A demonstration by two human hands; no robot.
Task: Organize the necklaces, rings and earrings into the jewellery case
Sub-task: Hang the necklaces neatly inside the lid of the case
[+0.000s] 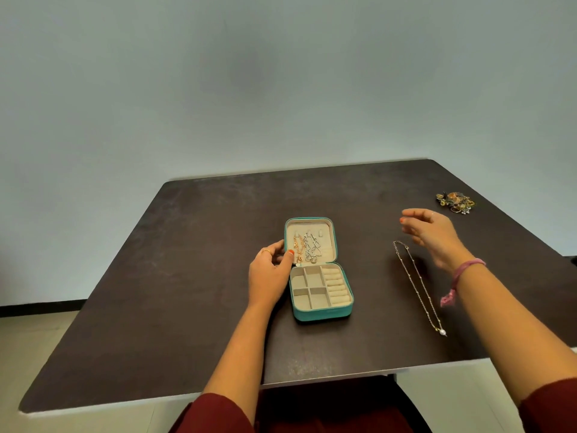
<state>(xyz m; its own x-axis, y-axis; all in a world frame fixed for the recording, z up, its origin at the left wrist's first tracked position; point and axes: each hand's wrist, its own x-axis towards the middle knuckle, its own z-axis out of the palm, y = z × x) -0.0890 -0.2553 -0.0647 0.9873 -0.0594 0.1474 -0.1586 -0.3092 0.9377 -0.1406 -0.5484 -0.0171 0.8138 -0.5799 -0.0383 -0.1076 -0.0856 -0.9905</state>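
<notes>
A teal jewellery case (323, 314) lies open mid-table, cream lined. Its lid (326, 228) lies flat behind, with a gold necklace (298, 246) and a silver necklace (310, 247) lying in it. The base has several empty square compartments and ring rolls (336, 285). My left hand (271, 273) rests against the case's left side, thumb at the lid's hinge corner. A thin chain necklace (416, 282) with a pearl end lies stretched on the table to the right. My right hand (432, 234) hovers above its top end, fingers loosely curled, holding nothing.
A small heap of rings and earrings (456, 201) sits near the far right edge of the dark table (187, 276). A pink band circles my right wrist. A plain wall stands behind the table.
</notes>
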